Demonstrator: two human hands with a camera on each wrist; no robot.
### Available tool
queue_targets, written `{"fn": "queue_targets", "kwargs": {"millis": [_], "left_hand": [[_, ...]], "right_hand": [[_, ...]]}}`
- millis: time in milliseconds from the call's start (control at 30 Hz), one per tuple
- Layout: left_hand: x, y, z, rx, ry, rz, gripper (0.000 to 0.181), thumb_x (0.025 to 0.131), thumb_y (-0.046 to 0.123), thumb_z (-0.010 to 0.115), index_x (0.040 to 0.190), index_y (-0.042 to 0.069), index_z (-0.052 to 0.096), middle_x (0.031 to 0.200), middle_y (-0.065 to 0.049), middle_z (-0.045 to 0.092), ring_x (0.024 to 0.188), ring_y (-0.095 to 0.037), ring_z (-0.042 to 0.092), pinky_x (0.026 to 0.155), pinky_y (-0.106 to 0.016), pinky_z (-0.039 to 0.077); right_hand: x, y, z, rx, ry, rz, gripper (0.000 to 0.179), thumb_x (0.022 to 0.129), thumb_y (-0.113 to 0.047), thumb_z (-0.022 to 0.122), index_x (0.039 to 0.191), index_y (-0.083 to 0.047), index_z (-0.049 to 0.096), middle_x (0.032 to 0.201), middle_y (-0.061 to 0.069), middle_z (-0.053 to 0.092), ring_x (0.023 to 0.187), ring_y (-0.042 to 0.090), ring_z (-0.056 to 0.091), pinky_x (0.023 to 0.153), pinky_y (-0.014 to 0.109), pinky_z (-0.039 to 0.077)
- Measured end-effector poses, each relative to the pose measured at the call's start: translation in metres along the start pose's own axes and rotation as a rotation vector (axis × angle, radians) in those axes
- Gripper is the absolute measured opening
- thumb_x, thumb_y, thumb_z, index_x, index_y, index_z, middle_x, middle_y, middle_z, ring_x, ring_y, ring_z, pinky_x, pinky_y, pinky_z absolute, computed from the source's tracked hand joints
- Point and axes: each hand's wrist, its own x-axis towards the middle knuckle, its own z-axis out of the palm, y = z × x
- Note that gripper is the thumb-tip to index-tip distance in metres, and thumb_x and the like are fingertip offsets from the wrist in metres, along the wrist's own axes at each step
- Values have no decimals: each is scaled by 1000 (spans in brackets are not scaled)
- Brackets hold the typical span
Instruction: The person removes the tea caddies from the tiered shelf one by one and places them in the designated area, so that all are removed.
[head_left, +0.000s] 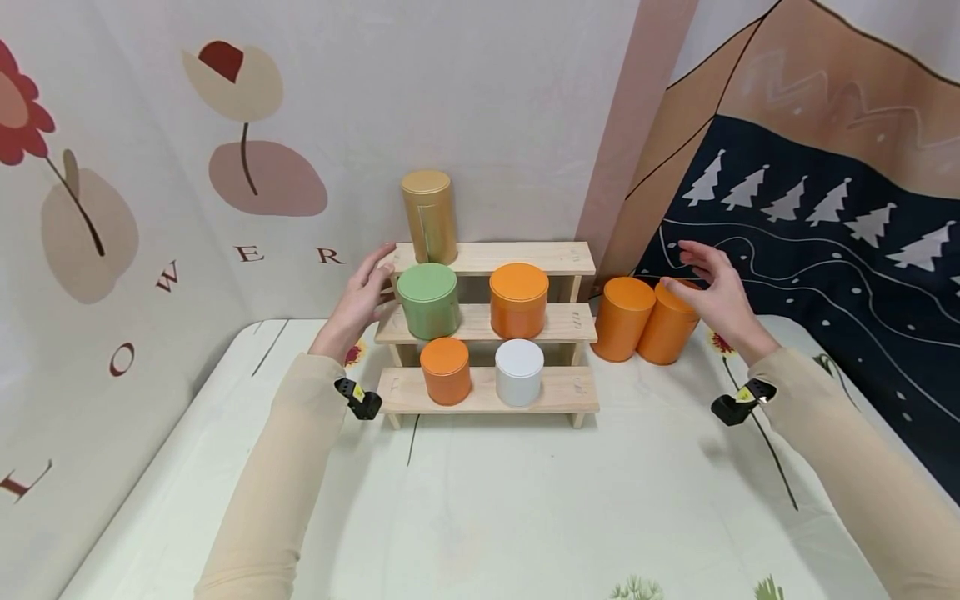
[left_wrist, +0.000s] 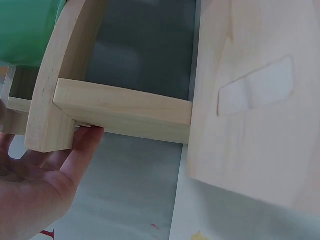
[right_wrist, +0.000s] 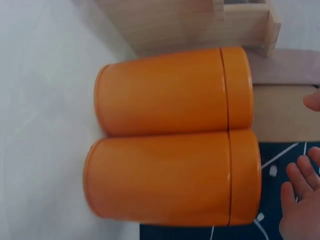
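Note:
A three-step wooden rack (head_left: 487, 392) stands on the table. My left hand (head_left: 358, 304) is at its left end, with extended fingertips (left_wrist: 90, 140) against a wooden end piece (left_wrist: 50, 125). On the top step is a gold tin (head_left: 430, 218). The middle step carries a green tin (head_left: 428, 302) and a wide orange tin (head_left: 519, 302). On the lowest sit a small orange tin (head_left: 446, 372) and a white tin (head_left: 519, 373). Two tall orange tins, one nearer the rack (head_left: 622, 321) and one to its right (head_left: 666, 325), stand side by side. My right hand (head_left: 716, 292) hovers by their lids, fingers spread, holding nothing.
A pale cloth (head_left: 480, 508) with printed flowers covers the table. Behind the rack hangs a light fabric backdrop (head_left: 510, 125). To the right, a dark fabric with printed trees (head_left: 825, 250) comes down close behind the tall orange tins.

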Motion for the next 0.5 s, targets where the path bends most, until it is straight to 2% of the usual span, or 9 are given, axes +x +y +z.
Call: {"fn": "queue_targets", "kwargs": {"millis": [500], "left_hand": [[-1,1,0,-4,-3,-16,51,106,27,33,155,23,21,147,-25,33,131,-43,37,108,-57,26]], "right_hand": [[15,-24,17,34,-46,-40,67,93,-23,65,149,-6,32,142,19,37,134,35,31,112,48,23]]}}
